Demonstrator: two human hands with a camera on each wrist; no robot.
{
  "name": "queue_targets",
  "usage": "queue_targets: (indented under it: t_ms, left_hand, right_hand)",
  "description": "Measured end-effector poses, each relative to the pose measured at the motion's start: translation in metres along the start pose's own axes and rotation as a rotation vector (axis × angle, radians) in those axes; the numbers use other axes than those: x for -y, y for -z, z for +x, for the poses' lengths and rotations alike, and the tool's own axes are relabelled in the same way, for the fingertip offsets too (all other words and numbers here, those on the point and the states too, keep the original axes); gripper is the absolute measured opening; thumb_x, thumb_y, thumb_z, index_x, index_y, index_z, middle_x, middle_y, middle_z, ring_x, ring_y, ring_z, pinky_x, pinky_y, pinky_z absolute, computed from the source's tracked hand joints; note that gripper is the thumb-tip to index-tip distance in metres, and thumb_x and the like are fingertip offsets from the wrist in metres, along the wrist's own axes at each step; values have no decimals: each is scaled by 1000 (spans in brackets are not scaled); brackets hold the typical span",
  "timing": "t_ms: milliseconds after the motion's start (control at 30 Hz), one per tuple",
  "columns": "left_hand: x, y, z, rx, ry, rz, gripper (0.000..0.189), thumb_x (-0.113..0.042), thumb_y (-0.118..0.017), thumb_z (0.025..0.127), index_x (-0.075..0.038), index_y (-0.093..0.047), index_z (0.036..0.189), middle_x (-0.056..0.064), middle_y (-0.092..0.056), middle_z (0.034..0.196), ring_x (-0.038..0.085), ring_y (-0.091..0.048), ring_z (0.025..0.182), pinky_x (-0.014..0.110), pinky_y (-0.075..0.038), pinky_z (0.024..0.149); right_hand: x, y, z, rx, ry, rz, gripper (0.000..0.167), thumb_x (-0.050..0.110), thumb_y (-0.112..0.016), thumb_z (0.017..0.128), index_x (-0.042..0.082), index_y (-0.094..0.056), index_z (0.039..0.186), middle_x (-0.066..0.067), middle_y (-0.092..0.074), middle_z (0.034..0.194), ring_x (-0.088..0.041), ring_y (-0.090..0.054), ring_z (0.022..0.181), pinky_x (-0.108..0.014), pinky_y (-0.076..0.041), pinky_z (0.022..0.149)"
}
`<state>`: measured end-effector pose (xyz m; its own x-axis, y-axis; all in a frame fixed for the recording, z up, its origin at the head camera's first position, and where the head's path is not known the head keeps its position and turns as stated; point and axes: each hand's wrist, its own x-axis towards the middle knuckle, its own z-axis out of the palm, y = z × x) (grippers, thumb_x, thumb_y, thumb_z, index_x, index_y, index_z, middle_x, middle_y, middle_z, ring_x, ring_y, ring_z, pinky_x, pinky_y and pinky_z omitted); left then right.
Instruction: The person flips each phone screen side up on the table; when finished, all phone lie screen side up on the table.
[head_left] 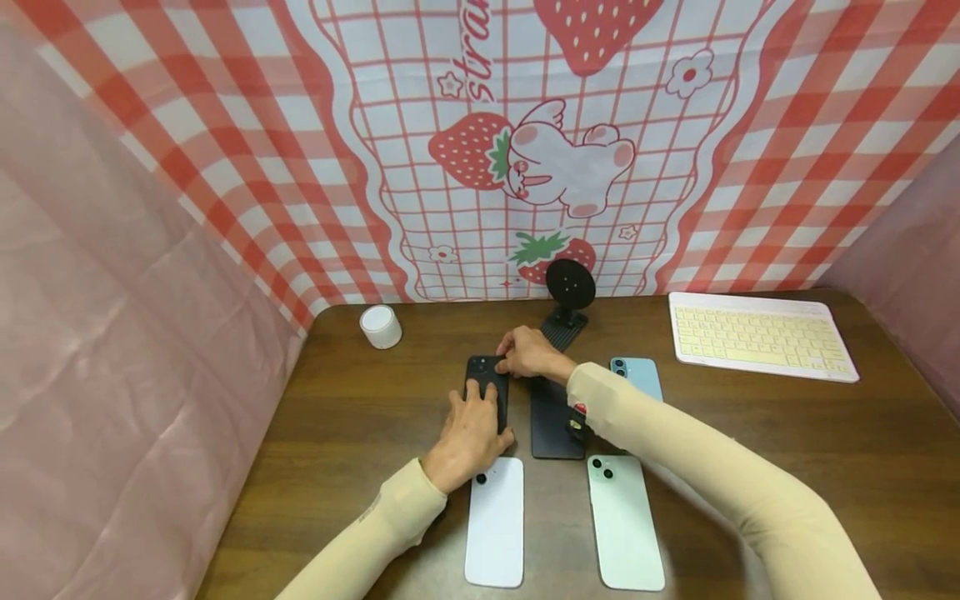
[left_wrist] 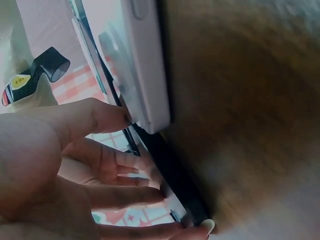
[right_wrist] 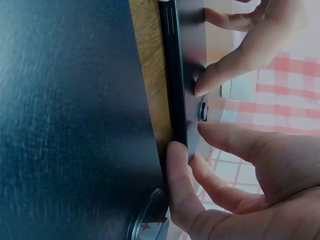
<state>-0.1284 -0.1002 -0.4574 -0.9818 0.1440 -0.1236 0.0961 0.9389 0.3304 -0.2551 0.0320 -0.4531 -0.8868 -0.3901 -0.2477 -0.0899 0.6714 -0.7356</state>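
A black smartphone (head_left: 501, 408) lies back up on the wooden table, partly covered by both hands. My left hand (head_left: 471, 437) spans its lower part, thumb at the right edge and other fingers across the back and left edge. At its upper right corner, beside the camera lenses, my right hand (head_left: 531, 354) holds it with curled fingertips. The right wrist view shows a finger (right_wrist: 177, 155) against the side of the black phone (right_wrist: 175, 75). A white phone (head_left: 495, 525) lies just below my left hand. Under my right wrist is a dark tablet-like slab (head_left: 557, 433).
A black stand with a round plate (head_left: 570, 283) stands behind the right hand. A blue phone (head_left: 645, 379) and a light green phone (head_left: 626, 525) lie to the right. A white-and-yellow keyboard (head_left: 761, 337) is far right; a white cylinder (head_left: 381, 327) stands back left.
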Motion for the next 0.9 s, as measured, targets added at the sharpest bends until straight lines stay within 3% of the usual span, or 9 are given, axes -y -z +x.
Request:
queue_targets:
  t_ms: [200, 400, 533, 700, 767, 900]
  left_hand:
    - [2, 3, -3, -4, 0, -30, 75, -30, -80, 90, 1, -50, 151, 31, -49, 144, 49, -52, 115, 50, -61, 83]
    - [5, 7, -4, -9, -7, -75, 77, -31, -79, 90, -1, -48, 153, 30, -50, 147, 49, -52, 118, 54, -59, 87]
    - [8, 11, -5, -9, -32, -114, 78, -31, -78, 87, 0, -48, 152, 30, -52, 146, 53, -53, 121, 58, -55, 97]
    - [15, 16, -4, 16, -48, -178, 79, -33, -75, 88, -1, -45, 154, 30, -55, 145, 53, -55, 127, 62, -42, 113]
    - [17, 18, -4, 20, -40, -203, 80, -34, -74, 88, -3, -44, 155, 28, -56, 143, 49, -57, 125, 61, -43, 112]
    - [21, 22, -5, 27, -18, -263, 81, -35, -73, 87, -7, -43, 157, 24, -58, 138, 38, -61, 112, 54, -52, 95]
  right_hand:
    - [0, 0, -2, 6, -17, 78, 22, 5, -77, 89, -2, -70, 108, -10, -71, 89, -11, -67, 63, -24, -58, 61]
    - [-4, 4, -2, 56, -70, 249, 20, 4, -75, 91, -2, -67, 109, -5, -67, 81, -10, -67, 63, -25, -61, 65]
    - [-7, 8, -5, 98, -78, 354, 21, 3, -70, 95, -5, -65, 114, -8, -69, 87, -10, -67, 64, -26, -62, 68]
    - [-7, 9, -10, 110, -73, 484, 27, 4, -57, 103, -11, -63, 124, -19, -72, 101, -10, -69, 70, -25, -62, 70]
    - [-5, 8, -12, 107, -67, 542, 31, 4, -53, 105, -14, -61, 129, -20, -71, 103, -10, -70, 72, -24, -62, 71]
    - [-5, 5, -15, 108, -60, 649, 36, 2, -48, 105, -16, -57, 135, -15, -68, 97, -11, -71, 73, -23, -62, 72]
